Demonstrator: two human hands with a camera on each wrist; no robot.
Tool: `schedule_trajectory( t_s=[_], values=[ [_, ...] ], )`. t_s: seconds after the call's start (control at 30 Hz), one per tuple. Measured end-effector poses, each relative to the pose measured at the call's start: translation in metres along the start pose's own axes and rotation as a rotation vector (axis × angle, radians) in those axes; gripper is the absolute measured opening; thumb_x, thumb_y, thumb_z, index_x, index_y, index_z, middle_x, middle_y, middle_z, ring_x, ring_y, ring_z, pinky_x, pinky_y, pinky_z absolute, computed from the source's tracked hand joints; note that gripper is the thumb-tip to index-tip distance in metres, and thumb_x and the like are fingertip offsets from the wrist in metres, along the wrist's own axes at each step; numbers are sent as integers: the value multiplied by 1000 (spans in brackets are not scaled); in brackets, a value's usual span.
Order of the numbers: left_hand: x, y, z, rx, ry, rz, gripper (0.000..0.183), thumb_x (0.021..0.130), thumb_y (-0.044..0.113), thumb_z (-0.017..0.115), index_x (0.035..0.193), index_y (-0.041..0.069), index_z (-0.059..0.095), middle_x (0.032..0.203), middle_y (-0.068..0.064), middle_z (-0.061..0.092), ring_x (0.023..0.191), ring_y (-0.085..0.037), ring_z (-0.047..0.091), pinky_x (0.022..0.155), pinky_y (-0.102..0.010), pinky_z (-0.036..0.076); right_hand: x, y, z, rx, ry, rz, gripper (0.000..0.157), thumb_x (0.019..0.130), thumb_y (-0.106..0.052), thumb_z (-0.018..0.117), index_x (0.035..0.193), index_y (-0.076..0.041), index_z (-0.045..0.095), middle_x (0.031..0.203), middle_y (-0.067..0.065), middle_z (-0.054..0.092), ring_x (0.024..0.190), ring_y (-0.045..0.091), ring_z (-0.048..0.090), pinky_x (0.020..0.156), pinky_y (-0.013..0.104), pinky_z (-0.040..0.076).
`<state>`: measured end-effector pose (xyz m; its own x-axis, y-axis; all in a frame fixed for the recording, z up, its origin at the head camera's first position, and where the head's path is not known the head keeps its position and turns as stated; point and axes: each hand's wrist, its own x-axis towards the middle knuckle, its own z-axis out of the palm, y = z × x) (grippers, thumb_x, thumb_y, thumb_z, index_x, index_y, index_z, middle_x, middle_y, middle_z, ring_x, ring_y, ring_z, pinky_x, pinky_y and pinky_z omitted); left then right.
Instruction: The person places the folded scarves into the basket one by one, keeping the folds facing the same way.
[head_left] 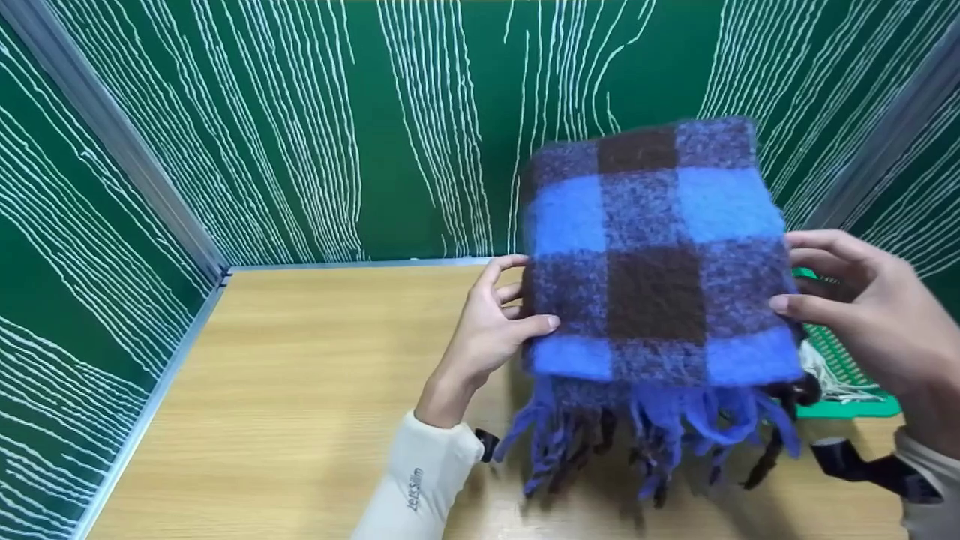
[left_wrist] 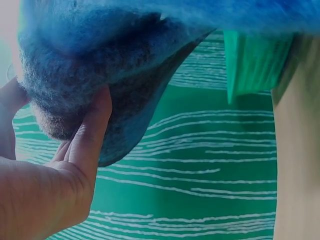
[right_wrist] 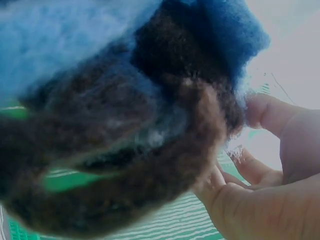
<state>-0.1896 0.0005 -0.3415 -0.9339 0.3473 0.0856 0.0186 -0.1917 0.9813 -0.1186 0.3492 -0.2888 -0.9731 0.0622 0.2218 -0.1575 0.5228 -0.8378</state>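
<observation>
A folded scarf (head_left: 656, 292) in blue, brown and mottled purple checks is held up over the table, its twisted fringe (head_left: 667, 435) hanging from the lower edge. My left hand (head_left: 495, 322) grips its left side, thumb on the front face and fingers behind. On the opposite side my right hand (head_left: 870, 300) pinches the edge the same way. The left wrist view shows the fingers of the left hand (left_wrist: 75, 160) round the thick folded layers. In the right wrist view, loops of dark fringe partly cover the right hand (right_wrist: 280, 155).
Behind the scarf on the right, a green plastic basket (head_left: 862, 405) stands on the wooden table (head_left: 300, 390), with white fringe or cord (head_left: 829, 375) in it. Green panels (head_left: 420, 150) with wavy white lines enclose the table at the back and sides.
</observation>
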Motion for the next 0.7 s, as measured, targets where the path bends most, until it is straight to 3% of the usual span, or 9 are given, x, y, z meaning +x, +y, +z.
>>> schedule_trajectory(
  t_s=[0.27, 0.43, 0.6, 0.7],
  values=[
    [6, -3, 20, 10, 14, 20, 76, 81, -9, 78, 147, 10, 47, 126, -19, 71, 107, -30, 72, 87, -39, 58, 1, 10, -14, 43, 100, -84, 54, 92, 16, 69, 136, -16, 65, 115, -20, 70, 94, -6, 70, 75, 9, 54],
    [10, -8, 30, 9, 5, 39, 75, 81, -8, 79, 147, 10, 48, 125, -18, 72, 105, -29, 72, 86, -38, 59, 4, 19, -24, 56, 105, -130, 57, 91, 20, 66, 137, -14, 66, 114, -19, 71, 99, -8, 68, 78, 7, 52],
    [13, -11, 39, -12, -11, 47, 76, 80, -9, 78, 147, 9, 47, 123, -18, 72, 104, -26, 73, 86, -37, 61, 9, 33, -33, 265, 82, -185, 60, 85, 30, 61, 134, -5, 68, 113, -8, 75, 99, -1, 72, 78, 9, 54],
    [14, -13, 44, -7, -15, 46, 76, 80, -9, 79, 147, 9, 47, 122, -17, 72, 104, -24, 72, 87, -35, 60, 10, 41, -39, 257, 96, -181, 59, 85, 30, 60, 133, -4, 67, 113, -8, 75, 97, -1, 72, 76, 10, 55]
  ],
)
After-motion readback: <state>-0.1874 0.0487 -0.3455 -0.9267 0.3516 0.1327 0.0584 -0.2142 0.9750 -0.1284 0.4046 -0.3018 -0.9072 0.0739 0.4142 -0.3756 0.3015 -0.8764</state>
